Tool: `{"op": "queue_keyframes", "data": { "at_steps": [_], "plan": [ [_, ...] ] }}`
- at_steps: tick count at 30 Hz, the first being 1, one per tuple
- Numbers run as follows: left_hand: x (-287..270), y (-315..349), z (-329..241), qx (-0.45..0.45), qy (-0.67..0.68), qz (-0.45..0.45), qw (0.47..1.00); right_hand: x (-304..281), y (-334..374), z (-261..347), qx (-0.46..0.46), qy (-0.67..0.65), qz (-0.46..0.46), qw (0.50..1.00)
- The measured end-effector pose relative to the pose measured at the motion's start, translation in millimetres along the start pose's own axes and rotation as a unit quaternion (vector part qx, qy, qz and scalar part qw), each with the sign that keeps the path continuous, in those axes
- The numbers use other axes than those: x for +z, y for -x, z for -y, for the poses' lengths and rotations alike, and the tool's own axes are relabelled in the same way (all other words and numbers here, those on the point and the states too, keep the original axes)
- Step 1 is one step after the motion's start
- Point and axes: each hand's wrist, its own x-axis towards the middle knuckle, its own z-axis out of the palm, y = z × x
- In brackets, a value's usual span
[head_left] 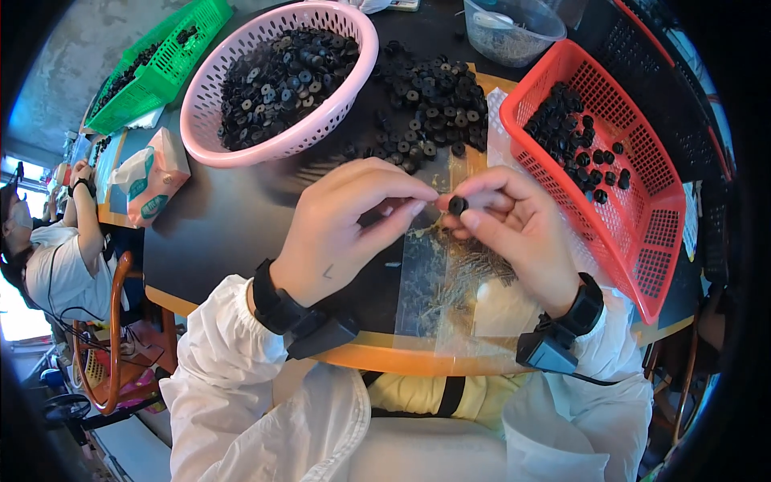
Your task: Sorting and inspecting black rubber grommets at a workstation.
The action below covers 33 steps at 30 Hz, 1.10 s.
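My right hand pinches a small black round part with a central hole between thumb and fingers. Close to its left side, my left hand has thumb and forefinger brought together. Whatever lies between those left fingertips is too small to make out. Beneath my hands, many thin pin-like pieces are scattered over a clear sheet on the dark table. Just beyond my fingers lies a loose heap of black perforated discs.
A pink basket full of black discs stands at the far left, a red basket with black round parts at right. Behind are a clear bowl and green basket. A tissue pack lies left, near a seated person.
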Motion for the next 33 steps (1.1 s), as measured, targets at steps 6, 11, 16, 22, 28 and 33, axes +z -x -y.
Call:
{"op": "queue_keyframes", "data": {
  "at_steps": [6, 11, 16, 22, 28, 33],
  "plan": [
    [-34, -16, 12, 0.152, -0.135, 0.18, 0.962, -2, -2, -3, -0.071, 0.094, -0.058, 0.991],
    [-50, -11, 5, -0.019, -0.076, 0.415, 0.906, 2, -4, -7, -0.103, 0.133, -0.05, 0.985],
    [-48, -4, -2, -0.011, -0.126, 0.45, 0.884, 2, -4, -7, -0.104, 0.157, -0.051, 0.981],
    [-56, 7, -6, -0.087, -0.147, 0.381, 0.909, 0, -1, -6, -0.098, 0.152, -0.044, 0.983],
    [-63, 37, -26, -0.134, -0.257, 0.322, 0.901, 2, -1, -7, -0.103, 0.159, -0.042, 0.981],
    [-59, 46, -23, -0.117, -0.221, 0.306, 0.919, 0, 0, -5, -0.088, 0.181, -0.027, 0.979]
  ]
}}
